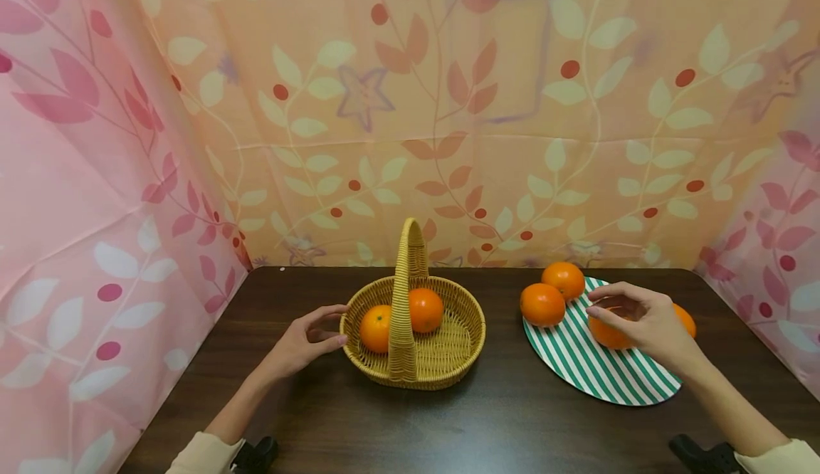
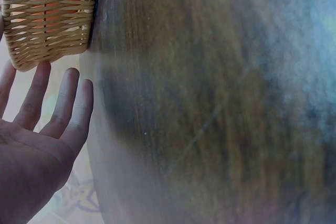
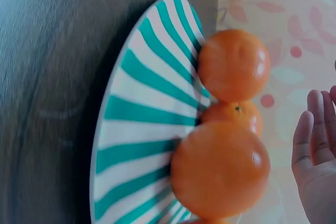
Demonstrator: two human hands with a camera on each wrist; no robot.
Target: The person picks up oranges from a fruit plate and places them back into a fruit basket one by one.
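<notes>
My left hand (image 1: 306, 342) is at the left side of a yellow wicker basket (image 1: 474, 349), its fingertips at the rim. In the left wrist view its fingers are spread just by the basket's woven wall (image 2: 50, 30). Two oranges (image 1: 426, 310) lie in the basket, one partly behind the tall handle. My right hand (image 1: 650, 321) hovers over an orange (image 1: 605, 332) on a green-and-white striped round mat (image 1: 596, 371), fingers loosely bent. The right wrist view shows this hand apart from the nearest orange (image 3: 220, 169).
Two more oranges (image 1: 543, 305) sit together at the mat's left edge. Another orange (image 1: 685, 321) shows behind the right hand. Everything stands on a dark wooden table (image 1: 307, 424). A flower-patterned curtain (image 1: 435, 104) rises behind and at both sides.
</notes>
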